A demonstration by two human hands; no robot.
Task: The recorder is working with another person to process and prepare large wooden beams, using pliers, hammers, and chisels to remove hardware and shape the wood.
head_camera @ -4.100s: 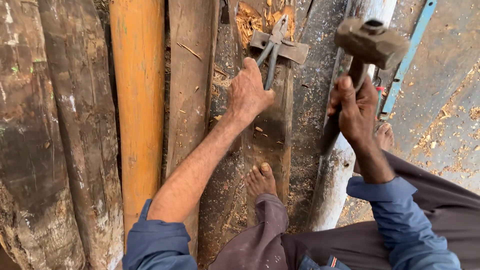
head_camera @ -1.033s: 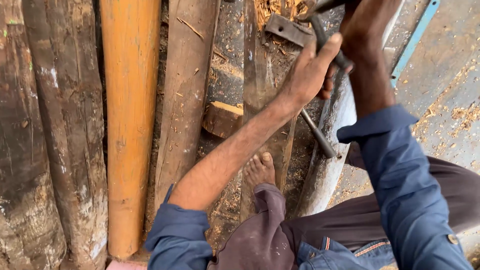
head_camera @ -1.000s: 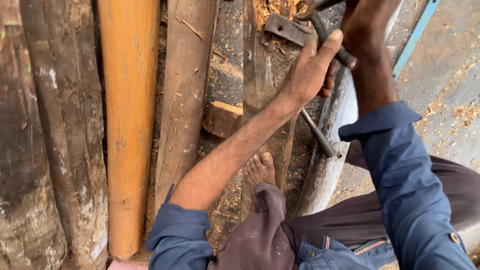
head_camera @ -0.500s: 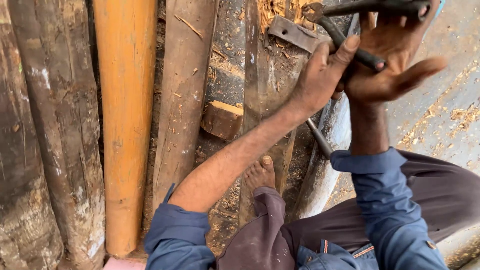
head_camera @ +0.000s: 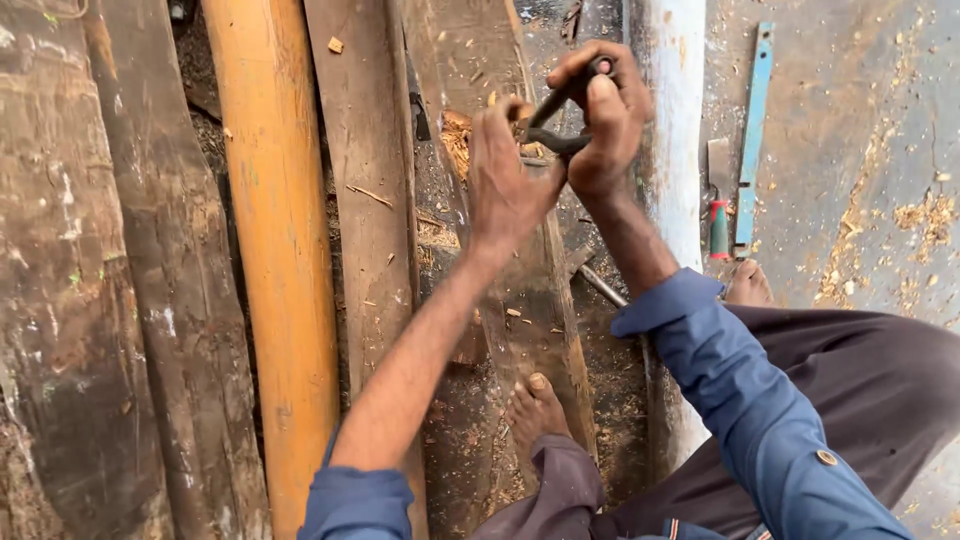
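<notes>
My left hand [head_camera: 505, 180] and my right hand [head_camera: 600, 120] meet over a dark wooden plank [head_camera: 540, 300]. Both grip a dark metal tool [head_camera: 555, 120] with thin curved arms, held just above the plank's chipped, splintered spot. My right thumb presses on the tool's top end. The tool's lower part is hidden behind my hands. My bare left foot [head_camera: 535, 410] stands on the same plank below them.
An orange-painted pole [head_camera: 280, 250] and weathered logs [head_camera: 100, 280] lie to the left. A pale post [head_camera: 675, 120] runs along the right. On the concrete lie a chisel with a red and green handle [head_camera: 718, 205] and a blue metal strip [head_camera: 752, 130]. Wood chips are scattered around.
The hammer my right hand held earlier is out of sight. Both hands now close on the metal tool, and the view has shifted so they sit lower in the frame.
</notes>
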